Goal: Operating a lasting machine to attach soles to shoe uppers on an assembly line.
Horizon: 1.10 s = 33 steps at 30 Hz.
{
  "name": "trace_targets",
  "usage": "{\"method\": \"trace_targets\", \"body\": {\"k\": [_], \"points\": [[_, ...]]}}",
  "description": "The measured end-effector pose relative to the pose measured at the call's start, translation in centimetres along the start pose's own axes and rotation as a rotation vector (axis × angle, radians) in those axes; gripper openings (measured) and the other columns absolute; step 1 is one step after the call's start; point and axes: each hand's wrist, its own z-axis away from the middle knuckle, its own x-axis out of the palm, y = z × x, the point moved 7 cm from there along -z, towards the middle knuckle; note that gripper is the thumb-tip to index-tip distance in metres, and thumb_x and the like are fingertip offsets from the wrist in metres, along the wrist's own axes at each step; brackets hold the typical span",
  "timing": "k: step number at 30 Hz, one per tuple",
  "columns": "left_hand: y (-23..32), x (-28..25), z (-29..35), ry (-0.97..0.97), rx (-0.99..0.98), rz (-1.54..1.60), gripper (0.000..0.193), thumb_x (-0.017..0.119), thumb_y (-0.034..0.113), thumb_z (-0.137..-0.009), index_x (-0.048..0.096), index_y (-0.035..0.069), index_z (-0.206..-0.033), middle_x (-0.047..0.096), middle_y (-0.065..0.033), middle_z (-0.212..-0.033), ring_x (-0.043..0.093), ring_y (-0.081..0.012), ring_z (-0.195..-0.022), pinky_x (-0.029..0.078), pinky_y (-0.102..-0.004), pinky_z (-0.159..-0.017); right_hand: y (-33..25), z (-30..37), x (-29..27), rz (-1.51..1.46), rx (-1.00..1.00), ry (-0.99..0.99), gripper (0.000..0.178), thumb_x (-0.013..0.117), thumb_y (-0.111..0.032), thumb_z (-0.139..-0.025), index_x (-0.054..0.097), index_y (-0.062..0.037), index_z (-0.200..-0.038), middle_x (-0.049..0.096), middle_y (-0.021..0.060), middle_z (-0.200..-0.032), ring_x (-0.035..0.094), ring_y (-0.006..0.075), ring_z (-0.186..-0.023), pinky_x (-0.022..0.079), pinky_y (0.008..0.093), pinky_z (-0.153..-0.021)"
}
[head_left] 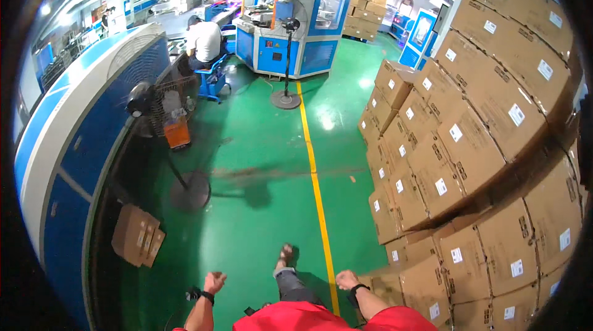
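Cardboard boxes [482, 145] rise in a tall stacked bank along the person's right side, near the right hand [347, 280]. Many visible sides carry a white label [456, 132], whose text is too small to read; several also bear dark print. Boxes overlap too much for a sure count. Both hands, the left hand [215, 282] too, hang over the floor [259, 152] with fingers curled into loose fists. Each wrist wears one dark band [207, 297]. Green and glossy, the floor has one yellow line [318, 201]. Two stand fans, one near fan [141, 101] and one far fan [288, 65], stand ahead; beyond them, one person [204, 40] sits on a blue chair [212, 82] beside a blue-and-white machine [272, 53].
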Motion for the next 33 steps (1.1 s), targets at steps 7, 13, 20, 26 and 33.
{"method": "trace_targets", "body": {"k": [7,13,20,26,33], "points": [[17.0,2.7,-22.7,-0.089,-0.106,0.122,0.045,0.067,0.027,-0.083,0.064,-0.004,-0.115,0.07,-0.0176,-0.097,0.069,-0.0214,-0.078,0.054,-0.0349,-0.071,-1.1,-21.9,-3.6,0.066,0.178,-0.238,0.02,0.059,-0.016,-0.081,0.062,-0.0075,-0.063,0.059,0.0048,-0.055,0.057,0.0179,-0.045,0.042,0.0323,-0.04],[23.2,3.0,-33.8,-0.163,-0.178,-0.209,0.061,0.068,0.046,-0.077,0.065,-0.001,-0.116,0.068,-0.0221,-0.107,0.066,-0.0324,-0.101,0.052,-0.0375,-0.088,-28.2,-39.1,-15.8,-0.166,0.01,-0.153,0.014,0.054,-0.006,-0.085,0.064,-0.005,-0.075,0.062,0.0067,-0.067,0.058,0.0172,-0.049,0.044,0.0288,-0.042],[29.4,2.6,-53.1,-0.123,-0.192,-0.228,0.056,0.069,0.047,-0.076,0.069,0.001,-0.107,0.068,-0.0221,-0.103,0.066,-0.035,-0.099,0.052,-0.0418,-0.083,-64.0,-53.1,-19.1,-0.253,-0.436,-0.195,0.018,0.062,-0.006,-0.084,0.064,-0.0015,-0.102,0.068,0.0088,-0.08,0.063,0.0139,-0.059,0.051,0.0273,-0.052],[38.7,-0.6,-77.0,-0.065,0.019,-0.12,0.052,0.069,0.049,-0.074,0.07,0.002,-0.097,0.068,-0.0244,-0.095,0.067,-0.0364,-0.093,0.052,-0.0451,-0.079,-74.5,-66.3,-21.6,-0.013,-0.336,-0.289,0.03,0.068,-0.011,-0.081,0.062,-0.0025,-0.109,0.069,0.0084,-0.084,0.065,0.0149,-0.062,0.051,0.0281,-0.051],[53.9,-6.1,-97.7,-0.208,-0.006,-0.219,0.053,0.066,0.045,-0.079,0.067,0.002,-0.109,0.069,-0.0206,-0.103,0.066,-0.0363,-0.097,0.051,-0.0438,-0.086,-78.3,-77.4,-34.1,-0.431,-0.132,-0.156,0.003,0.062,-0.005,-0.083,0.062,-0.0037,-0.086,0.063,0.0072,-0.071,0.062,0.015,-0.056,0.049,0.028,-0.047]]}}
